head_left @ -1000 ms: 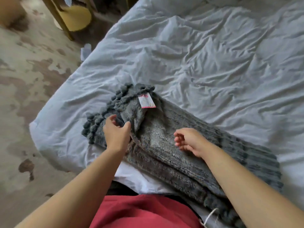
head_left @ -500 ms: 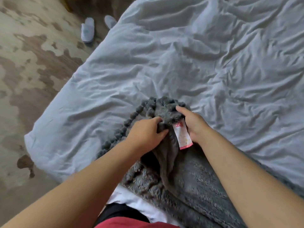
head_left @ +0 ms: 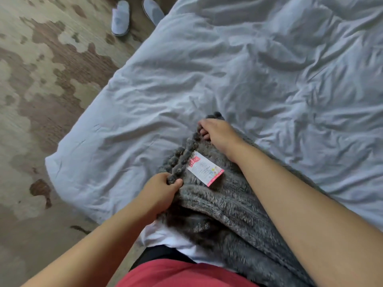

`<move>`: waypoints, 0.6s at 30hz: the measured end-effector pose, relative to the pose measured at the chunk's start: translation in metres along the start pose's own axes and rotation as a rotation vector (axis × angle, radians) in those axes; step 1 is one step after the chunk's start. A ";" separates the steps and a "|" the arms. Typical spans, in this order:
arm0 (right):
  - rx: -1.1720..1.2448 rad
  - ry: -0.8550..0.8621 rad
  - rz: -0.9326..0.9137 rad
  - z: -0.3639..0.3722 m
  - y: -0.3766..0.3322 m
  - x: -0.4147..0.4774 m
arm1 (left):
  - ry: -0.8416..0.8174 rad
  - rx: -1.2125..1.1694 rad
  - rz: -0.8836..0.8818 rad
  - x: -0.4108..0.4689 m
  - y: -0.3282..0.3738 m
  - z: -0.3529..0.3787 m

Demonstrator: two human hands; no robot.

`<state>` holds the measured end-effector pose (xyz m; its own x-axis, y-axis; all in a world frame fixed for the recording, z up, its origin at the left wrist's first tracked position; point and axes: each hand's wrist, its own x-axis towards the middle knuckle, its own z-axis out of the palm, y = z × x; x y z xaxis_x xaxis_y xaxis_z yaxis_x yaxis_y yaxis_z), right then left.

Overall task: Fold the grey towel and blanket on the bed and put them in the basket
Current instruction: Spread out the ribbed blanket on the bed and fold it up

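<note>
Blanket (head_left: 232,206): grey, fuzzy, w/ pom-pom trim (head_left: 184,156) along one edge. Location: near corner of bed (head_left: 269,69), lying on the white duvet, bunched in thick layers, running from the trim toward the person's torso.

Left hand (head_left: 160,193): fingers closed in a pinch w/ thumb on the near end of the trim. Right hand (head_left: 217,133): fingers curled shut over the far end of the same trim edge. The edge runs between the two hands, approx. straight.

Status (judged from current layout): blanket is partly folded, layers stacked but uneven; edge is being squared up, so folding is not complete. Grey towel: not identifiable in view. Basket: not in view. Remaining: finish blanket fold, fold towel, transfer both to basket.

Labels: one sewn-in tag (head_left: 205,168), white w/ pink-red border, lies flat on the pile just beside the trim, between the hands. Print incl. small coloured marks (text too small and blurred to read; no brand legible).

Other: pair of pale slippers (head_left: 121,19) on patterned floor beyond bed corner.
</note>
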<state>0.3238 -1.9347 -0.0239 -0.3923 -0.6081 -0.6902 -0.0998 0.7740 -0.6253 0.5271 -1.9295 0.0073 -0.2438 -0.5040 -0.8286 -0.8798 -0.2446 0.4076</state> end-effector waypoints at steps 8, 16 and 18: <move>0.022 0.678 0.042 -0.006 0.055 -0.088 | 0.300 -0.105 0.250 -0.026 0.005 -0.007; -0.106 0.734 0.252 0.001 0.126 -0.207 | -0.104 -0.670 0.265 -0.052 0.033 -0.027; -0.071 0.785 0.267 0.005 0.140 -0.229 | -0.136 -0.644 0.189 -0.041 0.024 -0.032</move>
<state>0.4040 -1.6876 0.0449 -0.9319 -0.1233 -0.3412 0.0399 0.9000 -0.4341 0.5288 -1.9418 0.0633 -0.4554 -0.4878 -0.7448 -0.4092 -0.6282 0.6617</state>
